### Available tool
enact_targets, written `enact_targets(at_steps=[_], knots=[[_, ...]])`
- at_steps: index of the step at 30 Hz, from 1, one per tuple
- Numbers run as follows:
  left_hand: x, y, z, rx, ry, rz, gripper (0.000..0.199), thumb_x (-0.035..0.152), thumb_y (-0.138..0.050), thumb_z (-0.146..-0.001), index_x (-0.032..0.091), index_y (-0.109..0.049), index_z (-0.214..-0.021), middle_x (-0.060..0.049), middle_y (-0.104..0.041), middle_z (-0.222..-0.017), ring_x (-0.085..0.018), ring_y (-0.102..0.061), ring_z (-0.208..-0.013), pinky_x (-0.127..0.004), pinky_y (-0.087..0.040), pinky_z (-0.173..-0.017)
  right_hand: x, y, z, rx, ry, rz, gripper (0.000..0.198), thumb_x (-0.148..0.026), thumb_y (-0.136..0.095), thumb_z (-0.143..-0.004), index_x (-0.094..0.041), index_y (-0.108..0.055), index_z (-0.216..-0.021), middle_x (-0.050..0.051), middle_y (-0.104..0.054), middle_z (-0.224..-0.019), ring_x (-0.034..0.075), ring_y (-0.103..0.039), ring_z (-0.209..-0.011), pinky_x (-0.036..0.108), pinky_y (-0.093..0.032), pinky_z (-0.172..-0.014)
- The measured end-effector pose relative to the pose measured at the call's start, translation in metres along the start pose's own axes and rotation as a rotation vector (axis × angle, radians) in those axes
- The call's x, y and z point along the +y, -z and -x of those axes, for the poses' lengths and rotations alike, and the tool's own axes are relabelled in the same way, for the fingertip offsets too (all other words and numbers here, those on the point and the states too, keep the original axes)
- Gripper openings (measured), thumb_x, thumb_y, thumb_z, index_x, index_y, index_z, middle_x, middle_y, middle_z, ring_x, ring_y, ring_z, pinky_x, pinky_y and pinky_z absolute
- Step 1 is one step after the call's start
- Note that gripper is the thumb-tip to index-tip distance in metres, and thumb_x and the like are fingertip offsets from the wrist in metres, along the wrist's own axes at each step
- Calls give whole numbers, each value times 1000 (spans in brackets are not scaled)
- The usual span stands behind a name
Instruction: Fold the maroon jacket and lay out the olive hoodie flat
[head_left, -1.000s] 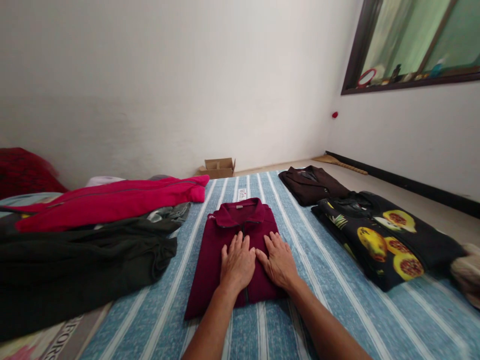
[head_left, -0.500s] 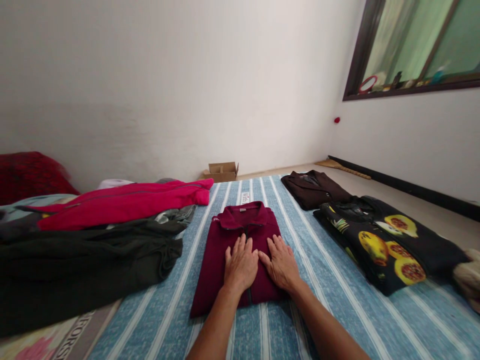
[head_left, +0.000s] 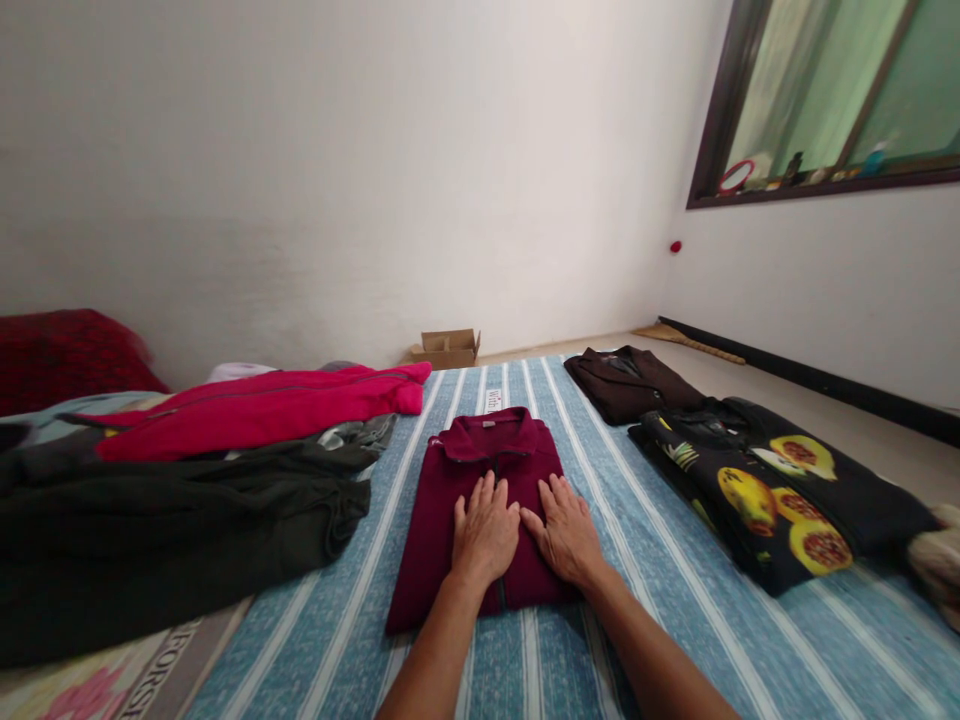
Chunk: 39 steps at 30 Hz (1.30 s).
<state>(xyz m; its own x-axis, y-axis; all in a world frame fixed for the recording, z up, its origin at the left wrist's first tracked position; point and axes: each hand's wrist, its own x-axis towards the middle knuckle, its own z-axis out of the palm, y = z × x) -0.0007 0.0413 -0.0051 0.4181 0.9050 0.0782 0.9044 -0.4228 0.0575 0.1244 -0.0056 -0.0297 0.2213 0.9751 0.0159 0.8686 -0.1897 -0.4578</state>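
A folded maroon jacket [head_left: 427, 550] with a collar and a front zip lies flat in front of me, its collar pointing away. My left hand [head_left: 486, 530] rests flat on its middle, over the zip, fingers stretched out. Beside it, my right hand [head_left: 566, 530] lies flat on the jacket's right part, fingers spread and thumb close to the left hand. Neither hand grips the fabric. The lower zip shows between my forearms.
Blue striped bedding [head_left: 337, 620] lies under everything. To the left are a pink garment [head_left: 277, 405] and dark trousers [head_left: 180, 530]. On the right lie a folded brown garment [head_left: 630, 385] and a black fruit-print garment [head_left: 780, 490]. A cardboard box [head_left: 448, 350] stands by the wall.
The view has shifted slightly, so everything sits a little lower and to the right. Both hands stay flat on the maroon jacket, which looks unchanged.
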Motion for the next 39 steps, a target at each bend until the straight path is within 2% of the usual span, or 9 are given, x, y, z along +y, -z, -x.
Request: enact_targets(at_steps=[39], knots=[[0,2,-2,-6,4,-12,51,35,-26,-93,14,-37,-138,-11,-28,-149,-24,-27,-136,-48,-22,-108,0,0,-1,10,0,-24,69,-58,-23,-92,-13,-30,-143,10,-21,-151,26,-13,-139,43,-14,-110]])
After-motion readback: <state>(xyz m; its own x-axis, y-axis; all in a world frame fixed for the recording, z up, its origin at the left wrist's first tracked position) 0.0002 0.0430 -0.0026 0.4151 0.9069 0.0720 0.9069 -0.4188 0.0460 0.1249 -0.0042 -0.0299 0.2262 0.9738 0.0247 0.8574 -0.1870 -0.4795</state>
